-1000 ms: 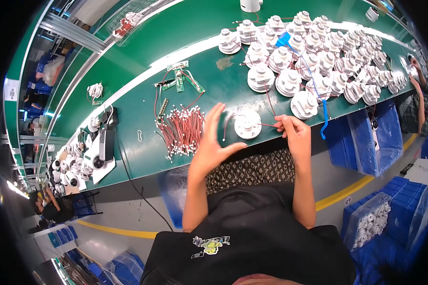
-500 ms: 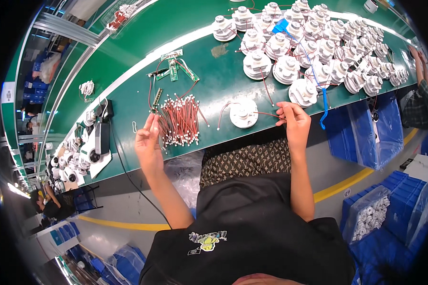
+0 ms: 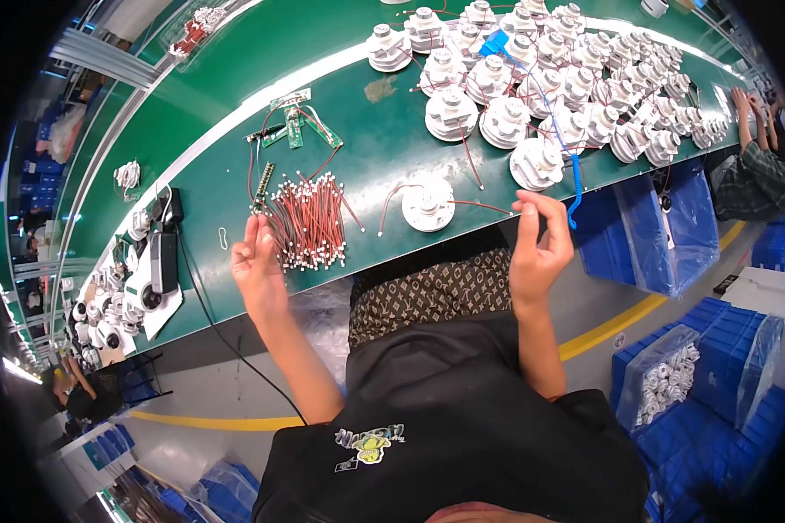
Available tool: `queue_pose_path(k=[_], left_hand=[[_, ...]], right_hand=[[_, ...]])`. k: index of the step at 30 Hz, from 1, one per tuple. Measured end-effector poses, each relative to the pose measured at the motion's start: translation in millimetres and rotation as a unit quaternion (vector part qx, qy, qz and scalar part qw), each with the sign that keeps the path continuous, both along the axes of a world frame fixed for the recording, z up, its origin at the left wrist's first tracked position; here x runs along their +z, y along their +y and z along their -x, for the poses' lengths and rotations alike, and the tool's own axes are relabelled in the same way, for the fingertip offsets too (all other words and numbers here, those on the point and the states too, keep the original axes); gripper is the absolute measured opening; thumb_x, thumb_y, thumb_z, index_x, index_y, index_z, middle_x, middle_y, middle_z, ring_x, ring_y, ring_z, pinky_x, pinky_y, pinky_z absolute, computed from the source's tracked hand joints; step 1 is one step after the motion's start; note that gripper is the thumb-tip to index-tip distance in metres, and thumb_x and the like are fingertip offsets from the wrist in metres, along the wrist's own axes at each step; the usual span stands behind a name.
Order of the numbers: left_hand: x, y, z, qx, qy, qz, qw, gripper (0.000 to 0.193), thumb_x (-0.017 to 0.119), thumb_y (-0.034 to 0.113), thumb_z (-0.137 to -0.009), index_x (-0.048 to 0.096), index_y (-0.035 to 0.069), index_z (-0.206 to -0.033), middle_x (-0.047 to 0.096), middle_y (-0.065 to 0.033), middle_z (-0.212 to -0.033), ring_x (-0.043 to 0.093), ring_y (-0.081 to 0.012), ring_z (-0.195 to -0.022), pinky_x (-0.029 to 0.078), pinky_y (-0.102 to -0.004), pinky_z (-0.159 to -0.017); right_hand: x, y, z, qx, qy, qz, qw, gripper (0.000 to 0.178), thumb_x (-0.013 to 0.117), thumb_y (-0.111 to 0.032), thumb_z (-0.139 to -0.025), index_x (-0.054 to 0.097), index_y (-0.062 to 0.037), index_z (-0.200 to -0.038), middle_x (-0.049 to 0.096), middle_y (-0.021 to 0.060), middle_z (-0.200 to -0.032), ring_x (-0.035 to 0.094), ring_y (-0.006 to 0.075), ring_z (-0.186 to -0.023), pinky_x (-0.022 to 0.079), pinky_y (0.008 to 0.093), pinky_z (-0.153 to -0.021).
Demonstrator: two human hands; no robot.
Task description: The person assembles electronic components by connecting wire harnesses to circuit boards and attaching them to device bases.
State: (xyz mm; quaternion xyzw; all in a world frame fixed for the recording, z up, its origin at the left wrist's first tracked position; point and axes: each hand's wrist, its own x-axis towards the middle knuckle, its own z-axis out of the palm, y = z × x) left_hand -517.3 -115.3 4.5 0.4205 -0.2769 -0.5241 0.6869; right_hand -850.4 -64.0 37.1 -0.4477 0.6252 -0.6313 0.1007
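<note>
My left hand has its fingers pinched at the lower end of a narrow circuit strip; what lies between the fingertips is hidden. Beside it is a pile of short red and black wires with white plugs. A round white lamp-like unit sits on the green table, with one lead curving left and a red wire running right. At that wire's free end, the fingertips of my right hand close on it, the other fingers loosely curled.
Several similar white units crowd the table's right side, with a blue coiled cord among them. Green circuit boards lie beyond the wires. A black box stands at left. Blue bins are at right. Another person works far right.
The whole view has shifted, so the table appears further left. My right hand has drawn slightly back and right from the white unit. My left hand stays at the strip.
</note>
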Motion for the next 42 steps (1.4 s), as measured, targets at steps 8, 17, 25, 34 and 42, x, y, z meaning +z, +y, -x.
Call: queue_pose_path(k=[8, 17, 25, 34, 42], left_hand=[[-10.7, 7.7, -5.6, 0.035, 0.013, 0.007, 0.999, 0.025, 0.060, -0.009, -0.085, 0.046, 0.009, -0.077, 0.057, -0.0165, -0.120, 0.057, -0.0254, -0.114, 0.050, -0.0332, -0.099], [0.2, 14.5, -7.3, -0.016, 0.046, 0.030, 0.998, 0.021, 0.057, -0.012, -0.085, 0.053, 0.008, -0.083, 0.045, -0.0229, -0.137, 0.043, -0.0312, -0.130, 0.039, -0.0340, -0.110], [-2.7, 13.8, -38.1, 0.068, -0.021, 0.037, 0.997, 0.020, 0.058, -0.012, -0.085, 0.052, 0.006, -0.089, 0.049, -0.0234, -0.131, 0.047, -0.0306, -0.126, 0.038, -0.0368, -0.109], [-0.5, 1.2, -21.8, 0.150, -0.142, -0.060, 0.977, 0.018, 0.062, -0.001, -0.087, 0.054, 0.001, -0.103, 0.058, -0.0179, -0.117, 0.055, -0.0242, -0.115, 0.045, -0.0314, -0.099], [-2.8, -58.6, -19.8, 0.080, -0.618, -0.004, 0.782, 0.032, 0.062, 0.018, -0.088, 0.058, 0.005, -0.117, 0.054, -0.0151, -0.124, 0.050, -0.0288, -0.117, 0.040, -0.0395, -0.099]], right_hand=[[28.2, -20.1, -42.6, 0.270, 0.204, 0.039, 0.940, 0.019, 0.064, 0.005, -0.074, 0.067, -0.0039, -0.090, 0.065, 0.0083, -0.092, 0.060, 0.0246, -0.093, 0.046, 0.0406, -0.088], [26.0, -54.8, -64.1, 0.352, 0.468, -0.002, 0.811, 0.026, 0.068, -0.006, -0.071, 0.069, -0.0103, -0.096, 0.060, 0.0050, -0.117, 0.052, 0.0237, -0.116, 0.031, 0.0517, -0.107], [38.5, -46.2, -38.5, 0.260, -0.027, 0.000, 0.965, 0.016, 0.063, -0.002, -0.087, 0.064, -0.0020, -0.102, 0.071, 0.0077, -0.087, 0.060, 0.0119, -0.077, 0.047, 0.0252, -0.069], [17.4, -33.3, -0.8, 0.301, -0.387, -0.001, 0.872, 0.016, 0.066, -0.008, -0.087, 0.063, 0.0029, -0.099, 0.070, 0.0144, -0.089, 0.057, 0.0086, -0.067, 0.042, 0.0198, -0.057], [12.2, -29.5, -12.0, 0.335, -0.449, 0.023, 0.828, 0.027, 0.063, -0.005, -0.089, 0.062, 0.0054, -0.114, 0.068, 0.0141, -0.097, 0.058, 0.0114, -0.073, 0.047, 0.0238, -0.066]])
